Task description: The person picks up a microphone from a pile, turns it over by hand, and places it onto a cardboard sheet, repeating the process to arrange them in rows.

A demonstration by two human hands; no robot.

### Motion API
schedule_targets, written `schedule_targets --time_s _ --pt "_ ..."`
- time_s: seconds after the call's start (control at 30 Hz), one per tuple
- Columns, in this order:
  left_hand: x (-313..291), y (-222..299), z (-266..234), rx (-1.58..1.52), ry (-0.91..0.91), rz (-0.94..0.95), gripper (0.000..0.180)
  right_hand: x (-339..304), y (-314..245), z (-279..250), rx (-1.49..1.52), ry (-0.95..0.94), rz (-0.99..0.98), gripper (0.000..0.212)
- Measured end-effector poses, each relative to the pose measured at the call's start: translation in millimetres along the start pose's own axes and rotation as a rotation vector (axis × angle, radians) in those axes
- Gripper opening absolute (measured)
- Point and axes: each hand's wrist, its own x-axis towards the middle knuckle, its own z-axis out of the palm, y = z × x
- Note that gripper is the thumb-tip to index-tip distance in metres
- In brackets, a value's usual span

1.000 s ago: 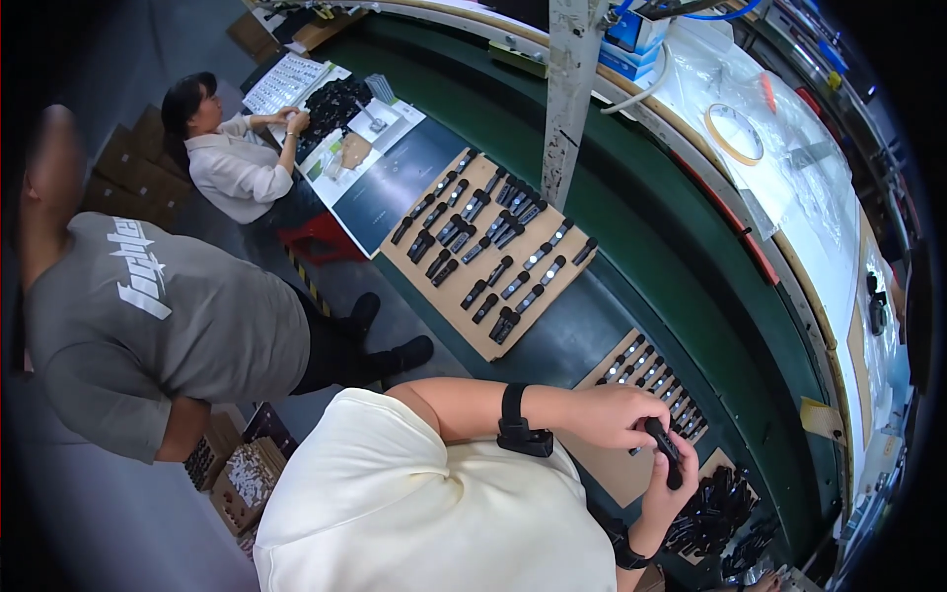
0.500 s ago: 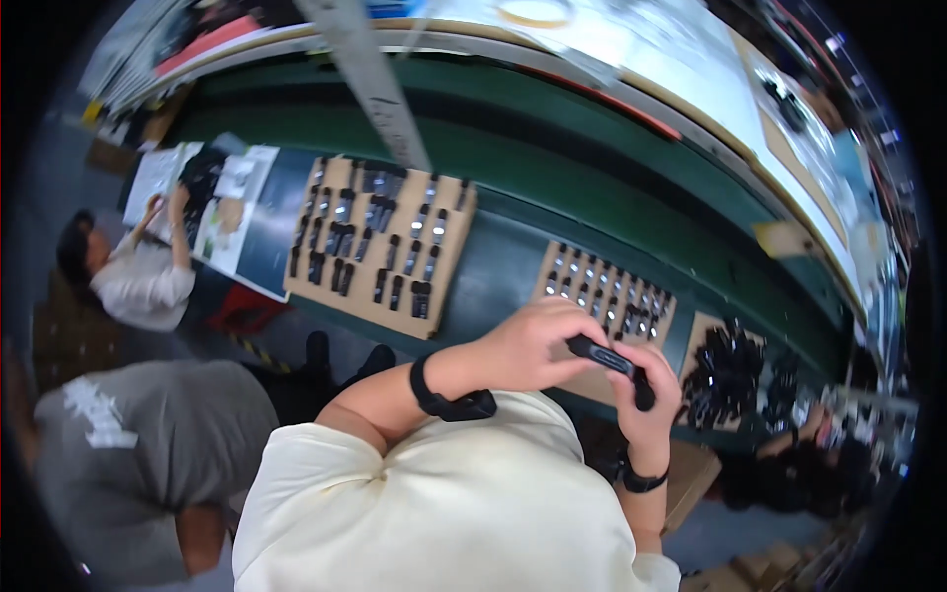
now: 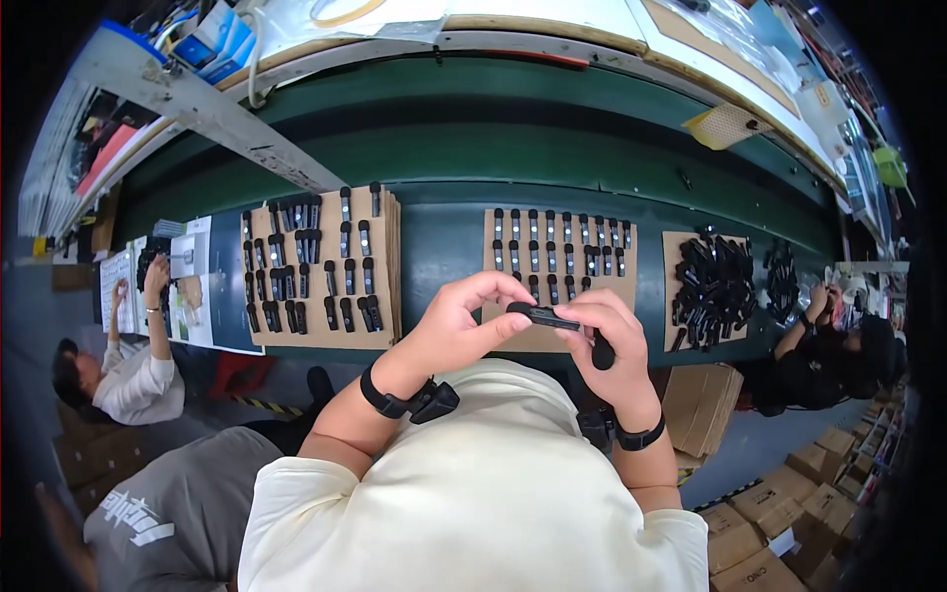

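Observation:
Both my hands are raised in front of my chest, over the near edge of the middle cardboard sheet (image 3: 560, 337). Between them is a small black clip-on microphone (image 3: 544, 315), held lengthwise. My left hand (image 3: 462, 318) pinches its left end between thumb and fingers. At the other end, my right hand (image 3: 614, 340) grips it with thumb and fingertips. A second black piece with a rounded foam-like end (image 3: 603, 349) sticks out below the right fingers; most of it is hidden. Beyond my hands, similar microphones (image 3: 534, 257) stand in rows on the sheet.
To the left, a cardboard stack (image 3: 393, 266) bears more microphones in looser groups. A heap of black microphones (image 3: 712, 286) lies on cardboard at the right. A grey metal post (image 3: 212, 113) slants over the green bench (image 3: 444, 266). Co-workers sit at both ends; another person is at lower left.
My view has turned, so the bench now lies level and the sheets appear further left. Both hands still hold the microphone, which is now nearly level.

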Motion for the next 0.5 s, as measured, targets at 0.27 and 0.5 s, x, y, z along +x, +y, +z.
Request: schedule_targets --time_s 0.27,0.5 --pt "17 -9 1 0.549 -0.172 0.252 0.028 -17 26 -3 -0.033 -0.129 0.194 0.028" --pt "24 -34 6 0.853 -0.054 0.128 0.027 -72 128 0 -0.08 -0.054 0.569 0.019"
